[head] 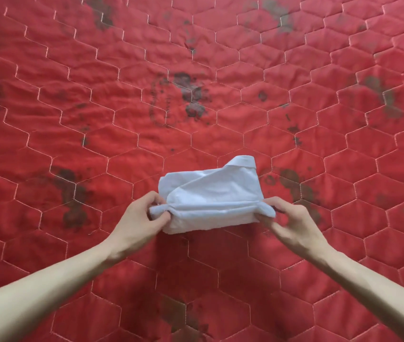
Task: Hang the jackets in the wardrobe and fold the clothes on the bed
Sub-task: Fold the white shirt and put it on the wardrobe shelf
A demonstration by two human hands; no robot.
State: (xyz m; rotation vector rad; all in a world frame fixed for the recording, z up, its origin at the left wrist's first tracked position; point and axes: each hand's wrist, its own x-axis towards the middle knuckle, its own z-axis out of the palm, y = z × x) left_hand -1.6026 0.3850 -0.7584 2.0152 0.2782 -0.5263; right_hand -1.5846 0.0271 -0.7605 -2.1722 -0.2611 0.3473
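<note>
A small pale blue-white garment (212, 193), folded into a compact bundle, is held just above the red quilted bed (121, 107). My left hand (141, 218) pinches its near left corner, with bunched cloth between thumb and fingers. My right hand (287, 218) pinches the near right corner the same way. A folded band or collar edge sticks up at the bundle's far right. Both forearms reach in from the bottom corners.
The red bed cover, stitched in a hexagon pattern, fills the whole view and carries several dark stains. No other clothes, jackets or wardrobe are in view.
</note>
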